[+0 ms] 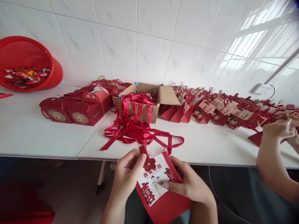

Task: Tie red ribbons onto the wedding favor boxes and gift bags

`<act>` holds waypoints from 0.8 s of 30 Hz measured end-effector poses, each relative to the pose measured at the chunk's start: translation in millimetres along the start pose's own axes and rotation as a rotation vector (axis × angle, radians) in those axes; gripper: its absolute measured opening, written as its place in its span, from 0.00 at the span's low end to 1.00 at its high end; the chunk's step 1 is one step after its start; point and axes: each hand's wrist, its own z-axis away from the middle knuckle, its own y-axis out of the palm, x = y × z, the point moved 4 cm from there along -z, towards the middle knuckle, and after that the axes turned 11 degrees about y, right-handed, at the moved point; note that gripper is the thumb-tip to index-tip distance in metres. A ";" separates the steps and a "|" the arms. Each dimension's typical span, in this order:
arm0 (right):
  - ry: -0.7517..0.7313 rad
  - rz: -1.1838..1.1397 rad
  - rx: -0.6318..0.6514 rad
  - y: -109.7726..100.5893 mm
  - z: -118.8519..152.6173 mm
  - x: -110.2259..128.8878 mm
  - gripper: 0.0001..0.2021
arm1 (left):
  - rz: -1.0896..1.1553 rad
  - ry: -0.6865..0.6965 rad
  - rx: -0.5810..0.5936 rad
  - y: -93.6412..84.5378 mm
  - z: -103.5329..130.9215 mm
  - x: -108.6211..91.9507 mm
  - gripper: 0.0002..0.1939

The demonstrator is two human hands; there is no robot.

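A red bag (163, 203) with a white printed card (155, 183) on its front is held in front of the table's edge. My left hand (128, 174) pinches the dark red strap (144, 153) at the bag's top left; the strap ends in a flower-shaped piece with a gold stud. My right hand (187, 183) grips the bag's right side, thumb on the card. Just above lies a tangle of red ribbon (133, 132), one strand reaching down to the strap. It spills from an open cardboard box (153, 112).
Dark red gift boxes (80, 113) stand at left, beside a red tub (54, 73) of wrapped items. Rows of triangular red bags (203, 109) line the right. Another person's hands (279, 129) work at far right, near a wall socket (263, 89).
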 end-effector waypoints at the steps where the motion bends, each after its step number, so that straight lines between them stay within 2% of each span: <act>1: -0.002 -0.066 -0.020 -2.4 3.1 -3.0 0.29 | 0.030 -0.009 0.005 -0.3 -0.1 1.3 0.17; 3: -0.004 -0.214 -0.165 -12.5 11.4 -10.6 0.30 | 0.078 0.012 -0.009 -1.6 -1.2 2.3 0.19; 4: -0.012 -0.281 -0.294 -19.9 16.5 -14.1 0.29 | 0.090 0.027 -0.022 -2.2 -2.0 2.4 0.20; 6: -0.083 -0.376 -0.640 -37.0 28.1 -17.2 0.28 | 0.091 0.049 -0.053 -3.2 -3.3 1.9 0.19; 9: -0.374 -0.396 -1.191 -56.9 43.0 -10.1 0.27 | 0.076 0.046 -0.067 -2.3 -4.1 -0.1 0.18; 11: -0.530 -0.333 -1.433 -64.7 42.1 -8.0 0.32 | 0.068 0.040 -0.045 0.1 -3.8 -2.2 0.15; 12: -0.527 -0.282 -1.484 -69.2 36.5 -10.3 0.34 | 0.061 0.034 -0.032 1.5 -3.5 -3.1 0.14; 13: -0.462 -0.214 -1.501 -74.8 28.5 -15.2 0.35 | 0.053 0.028 -0.020 2.7 -3.1 -3.9 0.13; 16: -0.080 0.023 -1.431 -96.5 3.4 -41.8 0.40 | 0.026 0.029 0.005 5.4 -2.2 -4.9 0.11; 17: -0.011 0.072 -1.404 -104.1 -1.1 -50.4 0.40 | 0.023 0.030 0.009 5.7 -2.2 -4.5 0.11; 20: 0.096 0.177 -1.358 -127.5 -4.4 -65.9 0.35 | 0.026 0.020 0.011 4.5 -3.7 -1.1 0.09; 24: 0.207 0.306 -1.317 -163.1 -5.5 -64.9 0.31 | 0.018 0.002 0.042 1.9 -7.9 5.0 0.09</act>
